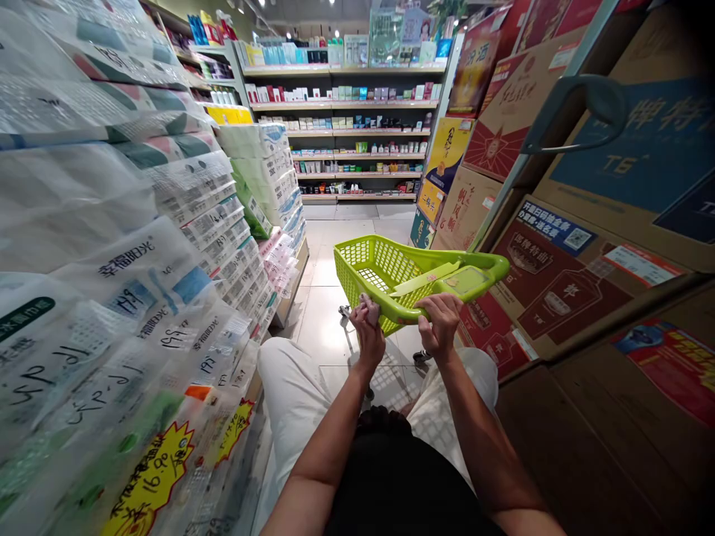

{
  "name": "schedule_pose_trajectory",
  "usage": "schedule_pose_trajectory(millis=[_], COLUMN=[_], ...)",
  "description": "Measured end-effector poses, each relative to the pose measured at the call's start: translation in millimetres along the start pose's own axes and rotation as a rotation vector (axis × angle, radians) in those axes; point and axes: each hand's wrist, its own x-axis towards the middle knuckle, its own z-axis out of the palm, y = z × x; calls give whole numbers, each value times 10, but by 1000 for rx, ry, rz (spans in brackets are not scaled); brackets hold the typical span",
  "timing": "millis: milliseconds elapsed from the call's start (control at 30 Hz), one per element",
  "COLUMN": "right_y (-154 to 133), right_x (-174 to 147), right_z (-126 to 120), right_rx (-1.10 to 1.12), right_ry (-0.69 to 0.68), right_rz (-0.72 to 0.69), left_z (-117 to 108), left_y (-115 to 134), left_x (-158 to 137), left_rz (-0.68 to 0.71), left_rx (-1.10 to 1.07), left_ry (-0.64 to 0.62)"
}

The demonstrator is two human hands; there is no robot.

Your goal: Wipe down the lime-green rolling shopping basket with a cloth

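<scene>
A lime-green plastic shopping cart (363, 277) with lattice sides stands in front of my knees, turned at an angle in the aisle. A flat light-green panel (427, 279) crosses its inside. My left hand (369, 335) is closed on a crumpled pinkish-grey cloth (369, 308), which lies against the cart's near rim. Further right, my right hand (441, 320) has its fingers wrapped over that same rim, near the handle end. Some of the fingers of both hands are hidden from view. Small caster wheels (421, 357) show beneath the cart.
Plastic-wrapped tissue packs (184, 186) are piled high on the left. Cardboard cartons (558, 275) are stacked close on the right, with a blue-grey handle-like piece (581, 112) jutting out. Shelves of small boxes and bottles (343, 104) stand at the aisle's far end, across the tiled floor (321, 260).
</scene>
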Motion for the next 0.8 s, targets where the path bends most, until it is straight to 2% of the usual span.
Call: schedule_pose_trajectory(millis=[67,200,433,633,700,800], right_y=[2,0,16,45,54,61], right_x=[-1,-1,-2,8,9,7], right_z=[-4,-4,-3,-16,-19,-28], right_rx=[-9,-9,-11,3,0,0], right_ry=[-9,-1,-10,-1,3,5], right_rz=[7,-5,0,-26,-26,-11], left_z=[-24,-115,1,-193,-203,-122], left_y=[-46,-165,-76,-280,-261,-199], left_x=[-129,-328,-132,-359,-257,-49], left_rz=[-10,-118,-26,-252,-193,62], left_rx=[-24,-94,-32,-76,-44,42], left_ry=[1,-32,17,58,52,44])
